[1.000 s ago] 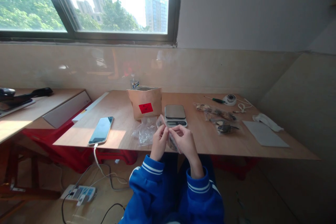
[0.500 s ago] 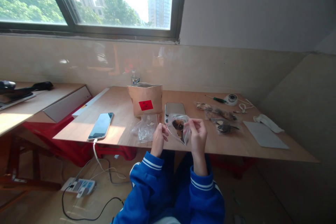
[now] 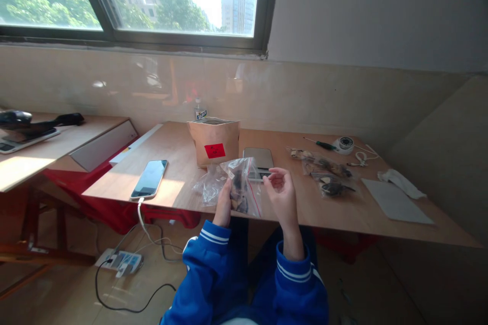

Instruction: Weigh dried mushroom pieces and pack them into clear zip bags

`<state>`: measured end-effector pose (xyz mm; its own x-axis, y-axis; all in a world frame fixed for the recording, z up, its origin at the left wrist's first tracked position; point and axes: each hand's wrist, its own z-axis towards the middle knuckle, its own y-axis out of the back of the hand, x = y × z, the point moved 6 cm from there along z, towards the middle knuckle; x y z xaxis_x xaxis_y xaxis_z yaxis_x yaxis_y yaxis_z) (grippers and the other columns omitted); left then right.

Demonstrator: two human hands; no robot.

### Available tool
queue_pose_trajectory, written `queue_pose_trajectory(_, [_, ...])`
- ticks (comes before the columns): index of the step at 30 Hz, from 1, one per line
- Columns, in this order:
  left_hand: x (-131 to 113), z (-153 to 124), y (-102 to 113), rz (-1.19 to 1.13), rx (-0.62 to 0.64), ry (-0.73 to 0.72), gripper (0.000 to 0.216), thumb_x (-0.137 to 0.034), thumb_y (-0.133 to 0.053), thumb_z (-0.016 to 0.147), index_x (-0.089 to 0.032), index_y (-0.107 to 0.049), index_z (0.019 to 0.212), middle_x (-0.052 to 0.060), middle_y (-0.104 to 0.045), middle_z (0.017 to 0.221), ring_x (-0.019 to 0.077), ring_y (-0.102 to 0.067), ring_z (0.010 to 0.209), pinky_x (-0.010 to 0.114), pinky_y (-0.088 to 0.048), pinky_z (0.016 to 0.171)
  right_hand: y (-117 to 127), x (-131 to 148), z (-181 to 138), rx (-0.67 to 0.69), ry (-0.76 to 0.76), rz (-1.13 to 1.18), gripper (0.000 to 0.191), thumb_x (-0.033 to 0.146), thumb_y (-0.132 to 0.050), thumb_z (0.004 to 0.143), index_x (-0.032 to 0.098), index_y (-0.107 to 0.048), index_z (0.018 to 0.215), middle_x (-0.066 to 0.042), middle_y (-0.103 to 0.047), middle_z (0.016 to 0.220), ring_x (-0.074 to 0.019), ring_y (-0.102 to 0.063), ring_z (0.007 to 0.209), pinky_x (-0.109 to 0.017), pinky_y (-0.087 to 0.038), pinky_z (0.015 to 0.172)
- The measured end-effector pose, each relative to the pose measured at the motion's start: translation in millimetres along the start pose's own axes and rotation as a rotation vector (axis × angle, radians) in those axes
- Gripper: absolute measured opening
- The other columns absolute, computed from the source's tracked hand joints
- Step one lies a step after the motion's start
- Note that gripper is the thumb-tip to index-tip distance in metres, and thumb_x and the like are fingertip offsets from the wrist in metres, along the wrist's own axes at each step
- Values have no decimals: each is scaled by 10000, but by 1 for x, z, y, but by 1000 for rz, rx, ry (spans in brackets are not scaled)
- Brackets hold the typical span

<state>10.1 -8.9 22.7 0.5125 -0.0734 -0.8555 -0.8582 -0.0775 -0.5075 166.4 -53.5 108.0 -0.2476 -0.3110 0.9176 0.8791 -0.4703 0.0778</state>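
Observation:
My left hand [image 3: 224, 206] holds a small clear zip bag [image 3: 243, 185] with dark dried pieces inside, upright over the near edge of the wooden table [image 3: 183, 162]. My right hand [image 3: 281, 192] hovers just to the right of the bag, palm up, fingers loosely curled and empty. Behind them stands a brown paper pouch with a red label [image 3: 214, 142] and a small digital scale [image 3: 258, 158]. A heap of empty clear bags [image 3: 209, 188] lies left of the held bag.
A phone [image 3: 149, 179] on a charging cable lies at the left of the table. Filled bags [image 3: 324, 172], a screwdriver [image 3: 317, 144], a tape roll [image 3: 345, 144] and a grey sheet [image 3: 394, 201] lie to the right. A power strip [image 3: 121, 262] sits on the floor.
The bag was held by both hands at its top edge; now only my left hand holds it, turned upright, and my right hand has let go and drawn aside.

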Motion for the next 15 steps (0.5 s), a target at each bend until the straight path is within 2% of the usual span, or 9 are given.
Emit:
queue_pose_trajectory(3, [-6,3,8,103,-33,-76,340,-429,-575,800,-203,-668,1035,34,-669,1124,191,-557,1127,334,-385,1018,-13,2,-3,252,16,12,152,276,-551,825,199,-642,918,-49,-640,907,-166,-615,839,-306,-511,786])
queue_pose_trajectory(5, [-9,3,7,150,-13,-114,345,-448,-597,775,-191,-677,990,37,-680,1077,192,-570,1083,326,-398,993,-23,-3,-6,362,19,6,177,255,-527,832,202,-655,941,-60,-639,970,-177,-622,902,-319,-510,833])
queue_pose_trajectory(9, [-10,1,0,178,64,-131,368,-510,-608,742,-182,-672,897,26,-685,917,174,-596,927,281,-453,858,-34,-13,-9,378,23,-42,240,252,-515,824,192,-604,1039,-73,-606,991,-173,-627,865,-325,-523,819])
queue_pose_trajectory(15, [-10,2,1,188,104,-165,333,-512,-605,752,-190,-635,832,-4,-637,813,127,-570,794,222,-440,745,-42,-19,-12,420,-65,-33,274,343,-498,848,199,-551,1076,-86,-600,1067,-174,-617,907,-307,-529,786])
